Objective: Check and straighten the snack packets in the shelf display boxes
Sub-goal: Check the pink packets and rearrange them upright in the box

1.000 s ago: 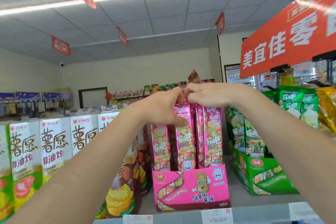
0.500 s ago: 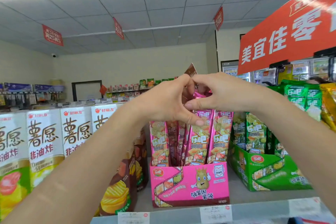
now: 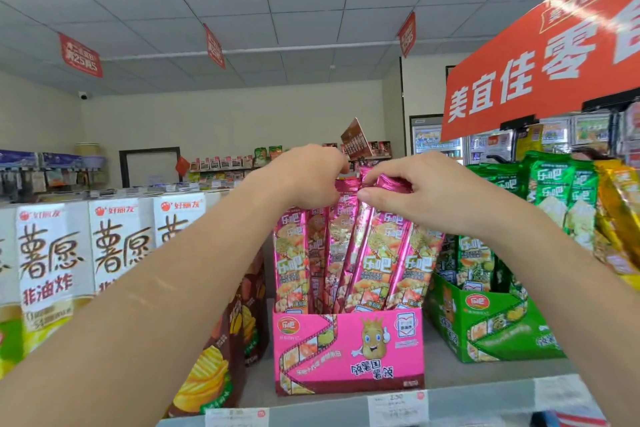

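Note:
A pink display box [image 3: 348, 350] stands on the top shelf and holds several tall pink snack packets [image 3: 377, 253]. The packets on the right lean left at their tops, while the left ones stand upright. My left hand [image 3: 308, 177] grips the tops of the left packets. My right hand [image 3: 426, 198] pinches the crimped tops of the right packets between thumb and fingers. The two hands are a little apart above the box.
A green display box [image 3: 498, 326] of green packets stands to the right, with yellow bags [image 3: 620, 211] beyond. A dark brown chip box [image 3: 221, 357] and white cartons [image 3: 117, 246] stand to the left. Price tags [image 3: 396, 409] line the shelf edge. A red sign [image 3: 540, 62] hangs above.
My hands have drawn apart and dropped a little: the left went left, the right went right. The right-hand packets now lean more steeply, fanned from the left ones.

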A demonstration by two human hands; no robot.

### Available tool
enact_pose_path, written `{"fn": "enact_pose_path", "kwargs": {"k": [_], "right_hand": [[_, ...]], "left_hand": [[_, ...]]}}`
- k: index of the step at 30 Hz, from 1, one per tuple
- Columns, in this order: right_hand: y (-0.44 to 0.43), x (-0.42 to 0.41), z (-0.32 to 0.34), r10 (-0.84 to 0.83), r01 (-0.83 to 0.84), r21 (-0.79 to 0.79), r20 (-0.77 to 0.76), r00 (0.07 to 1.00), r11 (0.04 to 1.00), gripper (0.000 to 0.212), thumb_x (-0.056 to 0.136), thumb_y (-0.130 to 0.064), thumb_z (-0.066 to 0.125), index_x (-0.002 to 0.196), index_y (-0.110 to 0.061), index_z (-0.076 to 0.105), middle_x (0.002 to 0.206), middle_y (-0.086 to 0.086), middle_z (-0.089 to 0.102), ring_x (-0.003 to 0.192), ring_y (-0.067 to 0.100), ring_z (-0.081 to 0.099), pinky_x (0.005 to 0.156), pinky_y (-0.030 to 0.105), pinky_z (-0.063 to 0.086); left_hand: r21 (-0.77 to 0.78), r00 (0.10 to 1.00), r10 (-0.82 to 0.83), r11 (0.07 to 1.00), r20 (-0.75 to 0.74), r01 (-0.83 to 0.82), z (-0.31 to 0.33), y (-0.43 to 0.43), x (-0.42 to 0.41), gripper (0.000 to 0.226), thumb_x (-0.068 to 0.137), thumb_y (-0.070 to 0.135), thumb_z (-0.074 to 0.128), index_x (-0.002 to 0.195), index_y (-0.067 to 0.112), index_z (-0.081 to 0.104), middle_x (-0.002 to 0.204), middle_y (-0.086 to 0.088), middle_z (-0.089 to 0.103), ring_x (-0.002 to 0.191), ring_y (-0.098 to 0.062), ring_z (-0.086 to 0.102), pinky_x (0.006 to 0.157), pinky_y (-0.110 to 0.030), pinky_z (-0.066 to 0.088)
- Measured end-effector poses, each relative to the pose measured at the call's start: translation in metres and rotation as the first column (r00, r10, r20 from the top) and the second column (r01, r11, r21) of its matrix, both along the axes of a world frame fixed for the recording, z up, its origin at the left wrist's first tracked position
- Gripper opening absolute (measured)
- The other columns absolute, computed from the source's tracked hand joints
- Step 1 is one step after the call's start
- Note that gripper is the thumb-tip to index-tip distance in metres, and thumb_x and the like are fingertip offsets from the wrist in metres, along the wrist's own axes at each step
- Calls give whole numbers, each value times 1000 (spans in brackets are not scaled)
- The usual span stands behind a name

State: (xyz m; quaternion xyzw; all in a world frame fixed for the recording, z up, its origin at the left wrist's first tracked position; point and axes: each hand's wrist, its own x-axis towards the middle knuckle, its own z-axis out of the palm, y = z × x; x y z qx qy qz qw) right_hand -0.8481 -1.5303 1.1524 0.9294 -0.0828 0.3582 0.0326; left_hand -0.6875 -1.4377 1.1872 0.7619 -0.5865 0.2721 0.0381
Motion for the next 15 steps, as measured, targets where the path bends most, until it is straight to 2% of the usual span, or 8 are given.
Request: {"fn": "enact_pose_path", "kwargs": {"k": [2,4,7,10,12,15], "right_hand": [[2,0,1,-12,12,3,10,1000,1000,34,87,-62,49,105,-37,65,66,-17,57,56,-3,51,57,26,36],[5,2,1,-68,69,-50,18,998,996,30,89,-58,49,110,-40,61,68,-20,55,60,-3,48,69,29,36],[14,9,1,-157,162,-194,44,987,967,21,91,-42,44,102,-37,61,73,-16,58,73,8,52,78,37,29],[21,14,1,-184,198,-266,77,980,943,17,87,-36,42,89,-30,58,71,-11,57,71,16,52,76,39,31],[22,14,0,-174,191,-259,88,981,947,16,88,-38,42,93,-29,55,69,-11,54,69,17,50,76,39,36],[18,12,-2,-165,177,-234,69,984,956,24,89,-34,41,105,-29,58,77,-10,59,73,17,53,71,36,32]], "left_hand": [[27,1000,-5,1000,-23,6,-1,-4,2,25,86,37,69,101,16,70,89,-1,71,81,-21,65,73,-37,54],[31,998,-17,999,-65,19,-2,-6,3,30,80,40,74,82,11,69,71,-3,66,65,-22,61,64,-37,52],[31,998,-2,1000,-69,4,-2,-3,5,39,79,45,75,82,7,65,72,-9,64,64,-26,56,67,-39,50],[16,994,-9,1000,-109,11,1,2,7,34,84,41,70,89,9,61,78,-9,63,70,-26,56,67,-40,48],[-45,991,-31,999,-128,25,1,6,9,26,89,37,66,93,13,57,81,-5,60,73,-24,55,66,-38,43],[-231,987,-88,971,-131,56,-1,10,9,16,98,33,54,100,18,48,85,0,55,78,-24,53,66,-34,37]]}}
